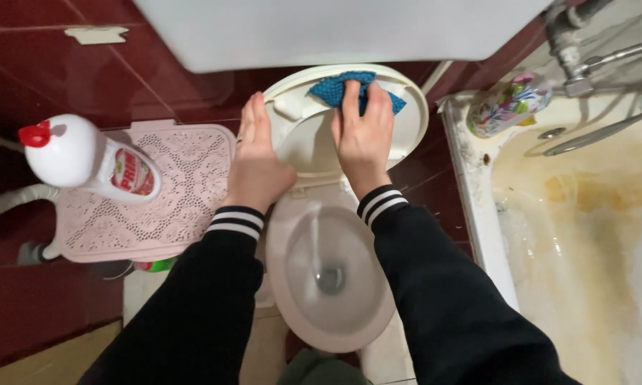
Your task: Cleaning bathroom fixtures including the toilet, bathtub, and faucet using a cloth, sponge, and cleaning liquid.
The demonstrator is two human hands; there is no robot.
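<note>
Under right hand (363, 132) fingers: blue cloth (333, 88), pressed flat on raised lid (303, 132). Soft, limp, likely damp (bunches easily); pinch its middle. Left hand (255, 158) flat, steadying lid edge.

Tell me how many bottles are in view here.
2. A white bottle with a red cap stands on the pink basket lid at left; a colourful bottle lies on the bathtub rim at right. Others may be hidden.
</note>
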